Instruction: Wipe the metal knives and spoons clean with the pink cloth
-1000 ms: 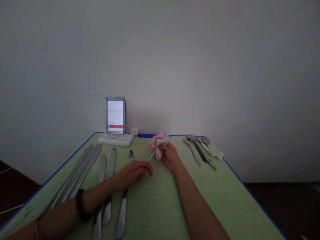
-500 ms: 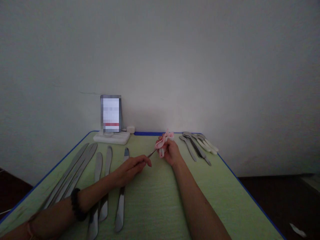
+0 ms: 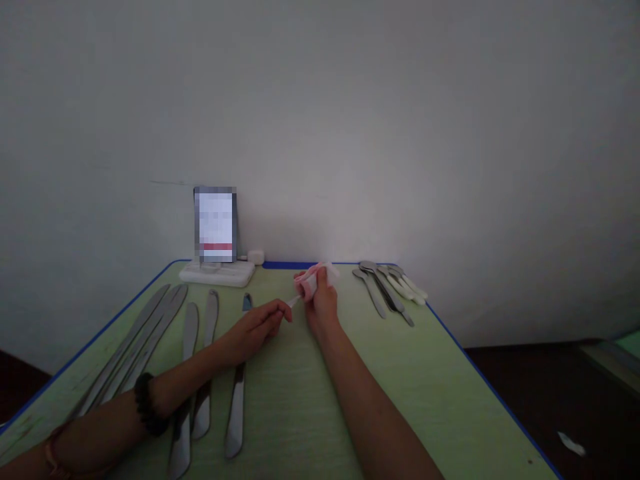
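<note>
Over the middle of the green table, my left hand is closed on one end of a slim pale metal utensil. My right hand grips a pink and white cloth, bunched around the utensil's far end, so its kind cannot be seen. Under and beside my left forearm lie several table knives, among them one knife partly covered by my left hand. To the right of the cloth rests a group of spoons, the nearest a metal spoon.
A phone with a blurred screen stands on a white base at the back left, beside a small white plug. White-handled spoons lie near the right edge. The blue-edged table meets a grey wall.
The cloth has turned and now wraps the utensil's end more closely, with my right thumb on top. Both hands have shifted slightly left, and the whole view has shifted a little.
</note>
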Tool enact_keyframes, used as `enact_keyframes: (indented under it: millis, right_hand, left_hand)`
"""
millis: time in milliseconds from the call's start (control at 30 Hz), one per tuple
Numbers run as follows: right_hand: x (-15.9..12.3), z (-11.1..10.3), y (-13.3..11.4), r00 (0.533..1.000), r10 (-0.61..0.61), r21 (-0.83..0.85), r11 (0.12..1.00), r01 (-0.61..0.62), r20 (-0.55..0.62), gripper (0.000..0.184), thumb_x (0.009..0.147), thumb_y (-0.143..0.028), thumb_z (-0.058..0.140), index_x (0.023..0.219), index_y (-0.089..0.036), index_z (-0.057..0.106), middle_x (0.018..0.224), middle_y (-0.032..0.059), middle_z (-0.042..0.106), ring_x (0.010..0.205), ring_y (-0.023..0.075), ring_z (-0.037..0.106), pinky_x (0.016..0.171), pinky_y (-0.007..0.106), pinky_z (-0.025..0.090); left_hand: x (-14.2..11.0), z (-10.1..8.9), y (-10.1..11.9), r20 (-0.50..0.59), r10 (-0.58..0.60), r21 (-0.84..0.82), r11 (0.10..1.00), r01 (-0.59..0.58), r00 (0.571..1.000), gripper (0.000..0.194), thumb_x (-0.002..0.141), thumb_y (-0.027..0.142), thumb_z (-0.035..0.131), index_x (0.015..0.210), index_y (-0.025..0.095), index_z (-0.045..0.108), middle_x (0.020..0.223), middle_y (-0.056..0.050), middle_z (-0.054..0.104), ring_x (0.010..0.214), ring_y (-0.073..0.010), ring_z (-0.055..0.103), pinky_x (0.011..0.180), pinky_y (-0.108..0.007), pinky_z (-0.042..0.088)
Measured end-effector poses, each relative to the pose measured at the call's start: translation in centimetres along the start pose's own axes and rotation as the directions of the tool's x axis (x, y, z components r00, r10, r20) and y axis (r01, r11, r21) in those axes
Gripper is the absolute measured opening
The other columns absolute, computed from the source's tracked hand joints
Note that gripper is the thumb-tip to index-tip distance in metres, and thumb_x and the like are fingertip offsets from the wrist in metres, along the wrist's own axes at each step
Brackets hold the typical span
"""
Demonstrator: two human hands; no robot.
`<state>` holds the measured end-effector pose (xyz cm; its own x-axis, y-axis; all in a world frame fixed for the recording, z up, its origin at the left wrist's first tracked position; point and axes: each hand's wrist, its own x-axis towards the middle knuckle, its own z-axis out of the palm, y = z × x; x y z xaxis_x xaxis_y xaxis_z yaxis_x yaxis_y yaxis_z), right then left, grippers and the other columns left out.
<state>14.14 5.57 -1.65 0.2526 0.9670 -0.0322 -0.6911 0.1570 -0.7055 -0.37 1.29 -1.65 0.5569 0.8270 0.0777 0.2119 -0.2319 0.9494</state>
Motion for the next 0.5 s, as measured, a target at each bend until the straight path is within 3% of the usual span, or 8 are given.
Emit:
enact_keyframes:
  millis: [100, 300, 400, 500]
  right_hand:
    - [-0.8, 0.6, 1.1, 0.999, 0.050, -0.002, 0.999, -0.050, -0.002, 0.034, 0.079, -0.045, 0.055, 0.067, -0.013, 0.061, 0.063, 0.0052, 0.066, 0.056, 0.0127, 0.060, 0.060, 0.025, 0.048]
    - [-1.1, 0.2, 1.7, 0.983, 0.136, -0.028, 0.991, -0.133, 0.120, 0.034, 0.075, -0.046, 0.059, 0.070, -0.012, 0.061, 0.062, 0.0047, 0.064, 0.053, 0.0115, 0.055, 0.052, 0.023, 0.044]
    - [-0.8, 0.0, 1.3, 0.987, 0.109, -0.001, 0.994, -0.110, 0.121, 0.034, 0.075, -0.047, 0.059, 0.073, -0.014, 0.060, 0.065, 0.0035, 0.064, 0.056, 0.0113, 0.056, 0.053, 0.022, 0.044]
    - [-0.5, -0.1, 0.8, 0.993, 0.088, 0.062, 0.994, -0.093, 0.083, 0.033, 0.077, -0.047, 0.057, 0.075, -0.015, 0.059, 0.070, 0.0032, 0.065, 0.060, 0.0109, 0.057, 0.055, 0.021, 0.046]
  left_hand:
    - [0.1, -0.1, -0.3, -0.005, -0.002, 0.004, 1.000, 0.002, 1.000, 0.028, 0.091, 0.041, 0.033, 0.091, 0.018, 0.048, 0.053, 0.009, 0.029, 0.047, -0.0092, 0.028, 0.043, -0.019, 0.024]
    - [0.2, 0.3, -0.4, -0.017, 0.049, 0.008, 0.999, -0.049, 0.999, 0.023, 0.092, 0.039, 0.033, 0.096, 0.019, 0.043, 0.055, 0.010, 0.030, 0.047, -0.0088, 0.028, 0.043, -0.018, 0.024]
    - [0.4, 0.5, -0.1, -0.100, 0.048, -0.001, 0.999, -0.049, 0.994, 0.020, 0.091, 0.038, 0.035, 0.104, 0.022, 0.036, 0.054, 0.011, 0.033, 0.045, -0.0083, 0.030, 0.041, -0.016, 0.024]
    - [0.5, 0.5, 0.1, -0.191, 0.005, 0.001, 1.000, -0.005, 0.982, 0.019, 0.090, 0.039, 0.037, 0.098, 0.022, 0.035, 0.052, 0.012, 0.038, 0.041, -0.0080, 0.032, 0.039, -0.016, 0.025]
